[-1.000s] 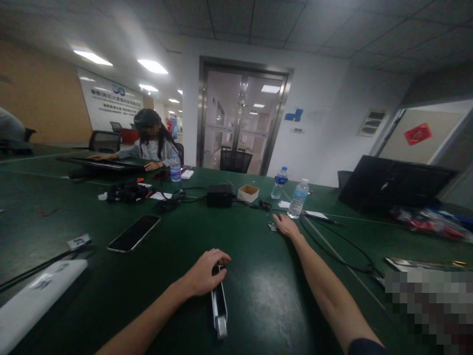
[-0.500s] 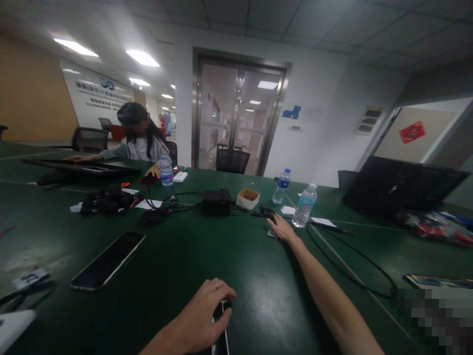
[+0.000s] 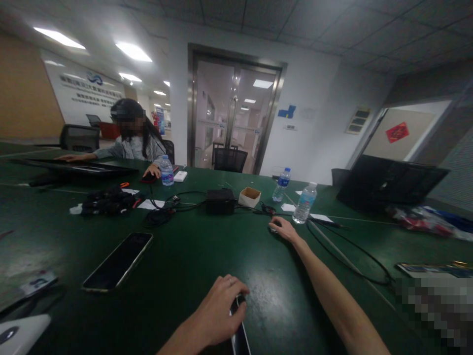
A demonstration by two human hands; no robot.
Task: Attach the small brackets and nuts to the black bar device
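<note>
My left hand [image 3: 223, 313] is at the bottom centre, its fingers closed over the top end of a slim dark object with a shiny silver edge [image 3: 242, 340]. It looks like a phone, but most of it is hidden by the hand and the frame's lower edge. Farther out on the green table [image 3: 207, 251], my right hand [image 3: 284, 229] has its fingers curled down on a small greyish piece [image 3: 274, 227], too covered to name. Just to the right of that hand stands a water bottle [image 3: 305, 203].
A smartphone [image 3: 118, 261] lies on the left. Across the middle are a black box [image 3: 220, 201], an open cardboard box [image 3: 250, 197], cables and a second bottle [image 3: 282, 185]. A seated person [image 3: 135, 130] is at the far left, beyond tangled black gear [image 3: 105, 200].
My right hand's fingers have curled over the small greyish piece, which was partly visible beneath them before. The left hand keeps its grip, and the view has shifted slightly.
</note>
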